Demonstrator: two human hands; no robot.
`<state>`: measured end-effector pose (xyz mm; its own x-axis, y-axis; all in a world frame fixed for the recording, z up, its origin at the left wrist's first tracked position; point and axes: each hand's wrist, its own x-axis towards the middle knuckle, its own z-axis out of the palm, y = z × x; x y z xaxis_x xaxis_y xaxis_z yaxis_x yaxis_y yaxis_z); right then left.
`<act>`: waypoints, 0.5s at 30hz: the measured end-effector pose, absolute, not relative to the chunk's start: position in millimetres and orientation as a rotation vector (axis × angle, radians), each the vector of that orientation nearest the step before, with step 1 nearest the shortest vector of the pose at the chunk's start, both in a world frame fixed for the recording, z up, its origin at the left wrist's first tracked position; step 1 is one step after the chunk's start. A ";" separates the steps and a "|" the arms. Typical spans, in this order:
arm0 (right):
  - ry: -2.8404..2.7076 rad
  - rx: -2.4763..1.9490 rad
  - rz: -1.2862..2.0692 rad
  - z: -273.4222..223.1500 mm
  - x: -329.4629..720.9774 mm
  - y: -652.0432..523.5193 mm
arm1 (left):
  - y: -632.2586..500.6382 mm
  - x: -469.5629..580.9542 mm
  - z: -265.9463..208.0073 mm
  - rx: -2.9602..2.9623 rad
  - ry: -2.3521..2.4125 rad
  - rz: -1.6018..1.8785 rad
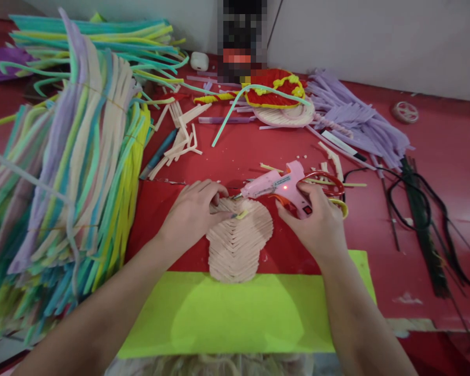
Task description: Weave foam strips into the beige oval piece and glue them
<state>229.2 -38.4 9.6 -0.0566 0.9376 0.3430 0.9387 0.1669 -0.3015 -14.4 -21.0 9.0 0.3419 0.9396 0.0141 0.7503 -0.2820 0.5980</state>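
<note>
A beige panel of pipe cleaners [238,245], laid in a herringbone pattern with a rounded, lobed outline, lies in front of me. My left hand [196,211] holds its upper left edge, thumb on the surface and fingers curled at the rim. Beside the thumb tip sits a small yellowish bit [242,214]. My right hand [317,219] is closed around the handle of a pink hot glue gun [272,183] with a lit red light. The gun's nozzle points left, close to the panel's top edge.
Bundled pastel pipe cleaners [102,115] pile up at left. Purple pipe cleaners [344,115] and a red-and-yellow piece [274,89] lie at the back. Red-handled scissors [332,183] rest behind my right hand. A black cable [391,203] loops at right. A lime-green sheet [227,318] lies nearest me.
</note>
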 end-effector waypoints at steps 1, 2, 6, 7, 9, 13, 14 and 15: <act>-1.997 -1.771 0.000 9.6 229.3 -38.5 | -21.0 -14.4 8.8 2.114 1.472 0.506; -1.997 -1.772 0.003 9.6 229.4 -38.5 | -21.1 -14.4 8.5 2.114 1.472 0.511; -1.999 -1.772 0.026 9.9 229.4 -38.6 | -21.0 -14.8 7.6 2.118 1.476 0.517; -1.999 -1.770 0.032 9.9 229.2 -38.6 | -21.0 -14.9 7.7 2.119 1.478 0.515; -2.001 -1.766 0.044 9.8 228.9 -38.8 | -21.0 -14.8 8.3 2.118 1.476 0.511; -2.002 -1.764 0.054 9.6 228.8 -39.2 | -21.5 -14.1 9.7 2.111 1.476 0.516; -2.005 -1.759 0.053 9.5 229.0 -39.2 | -21.5 -13.9 9.9 2.109 1.478 0.515; -2.008 -1.753 0.049 9.5 229.2 -39.3 | -21.6 -13.8 10.0 2.106 1.481 0.514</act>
